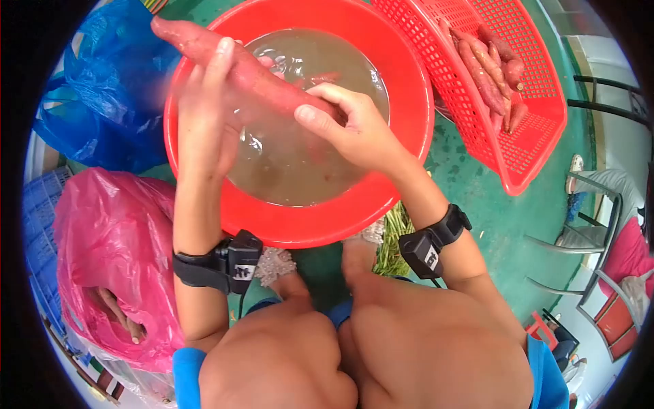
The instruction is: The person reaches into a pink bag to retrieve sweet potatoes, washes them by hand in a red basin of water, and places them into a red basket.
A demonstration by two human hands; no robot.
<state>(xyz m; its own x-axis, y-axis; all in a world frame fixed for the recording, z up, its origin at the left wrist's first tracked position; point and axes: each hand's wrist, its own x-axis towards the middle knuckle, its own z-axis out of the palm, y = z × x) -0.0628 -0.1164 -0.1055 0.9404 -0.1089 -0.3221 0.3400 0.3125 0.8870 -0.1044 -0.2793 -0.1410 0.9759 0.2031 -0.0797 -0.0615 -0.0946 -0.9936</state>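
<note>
A long, reddish sweet potato [262,83] is held slantwise above a red basin [409,102] of murky water [286,180]. My left hand [208,109] is closed round its middle, with the fingers partly blurred. Around the lower right end, my right hand [351,126] is wrapped with the thumb on top. The narrow tip points up and left, past the basin's rim. Something reddish shows faintly in the water below the hands, too murky to make out.
A red perforated basket [528,167] with several sweet potatoes [477,78] stands tilted at the right. Left are a blue plastic bag [116,102] and a pink plastic bag [109,232] with roots inside. Green stalks [394,242] lie by my foot. Metal chairs [613,225] and another person's leg appear far right.
</note>
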